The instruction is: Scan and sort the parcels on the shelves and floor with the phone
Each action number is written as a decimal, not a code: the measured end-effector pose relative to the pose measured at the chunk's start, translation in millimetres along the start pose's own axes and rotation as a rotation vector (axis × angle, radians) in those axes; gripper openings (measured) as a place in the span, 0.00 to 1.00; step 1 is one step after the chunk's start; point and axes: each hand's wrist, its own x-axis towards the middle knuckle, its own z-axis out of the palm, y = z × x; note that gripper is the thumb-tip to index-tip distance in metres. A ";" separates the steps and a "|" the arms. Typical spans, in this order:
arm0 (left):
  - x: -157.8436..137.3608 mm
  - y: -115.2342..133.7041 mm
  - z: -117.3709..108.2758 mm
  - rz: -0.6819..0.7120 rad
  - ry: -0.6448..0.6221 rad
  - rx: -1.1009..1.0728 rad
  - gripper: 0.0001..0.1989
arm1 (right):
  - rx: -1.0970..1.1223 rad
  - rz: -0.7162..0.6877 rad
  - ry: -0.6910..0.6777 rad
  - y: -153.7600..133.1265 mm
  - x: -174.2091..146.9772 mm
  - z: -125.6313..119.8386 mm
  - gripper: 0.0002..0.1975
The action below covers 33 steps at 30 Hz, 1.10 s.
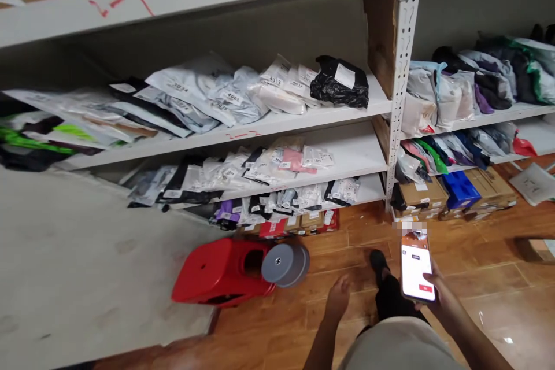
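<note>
Right hand [433, 295] is gripping phone [417, 266] by its edges; likely stiff, slick, fragile. Left hand [338, 296] is hanging loosely curled, holding nothing.

We can read little here. On the clear bags [277, 84] at about twelve o'clock, white labels carry four-digit numbers — "4012" on one, what looks like "4061" on its neighbour, "3034" further left. Red marker strokes stand on the top shelf edge [117, 4] at eleven o'clock, shaped like a "2" and a slash. The phone [417, 266] in the right hand [433, 295] shows a lit screen — its text too small to read.
</note>
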 end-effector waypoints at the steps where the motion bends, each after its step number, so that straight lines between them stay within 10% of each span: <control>1: -8.1 4.5 9.5 0.006 -0.038 -0.095 0.20 | -0.007 0.019 -0.006 6.0 -13.4 -3.4 0.44; 8: -70.4 55.1 36.9 0.071 -0.191 -0.581 0.45 | -0.064 -0.025 -0.189 24.0 -58.3 1.0 0.43; 14: -93.6 118.9 58.0 0.155 -0.211 -0.771 0.45 | -0.142 -0.085 -0.249 18.7 -90.9 -26.1 0.44; 23: -199.9 247.8 201.8 0.269 -0.470 -0.620 0.31 | -0.187 -0.315 0.058 -32.3 -211.8 -205.9 0.42; 33: -314.5 291.3 388.5 0.259 -0.776 -0.337 0.34 | 0.129 -0.368 0.302 -23.3 -339.3 -366.6 0.41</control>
